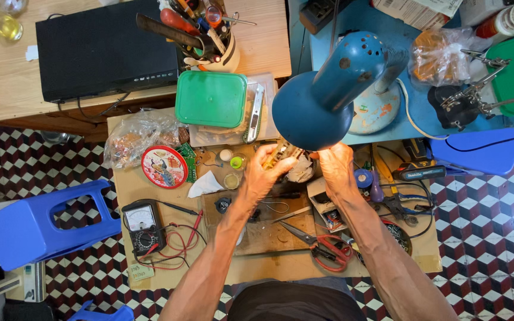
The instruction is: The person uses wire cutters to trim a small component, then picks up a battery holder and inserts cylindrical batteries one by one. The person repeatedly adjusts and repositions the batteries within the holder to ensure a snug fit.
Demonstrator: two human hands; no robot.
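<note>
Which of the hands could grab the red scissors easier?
Probably the right hand. The red scissors lie beside the right forearm, toward that side of the bench. The left hand grips the small part under the blue lamp, so it looks busier.

A low wooden desk stands on a chequered tile floor. On the desk lie a black multimeter with red leads, a round red tin, a green-lidded box, a clear plastic bag, red-handled scissors and pliers. A blue stool lies tipped over on the floor.
</note>
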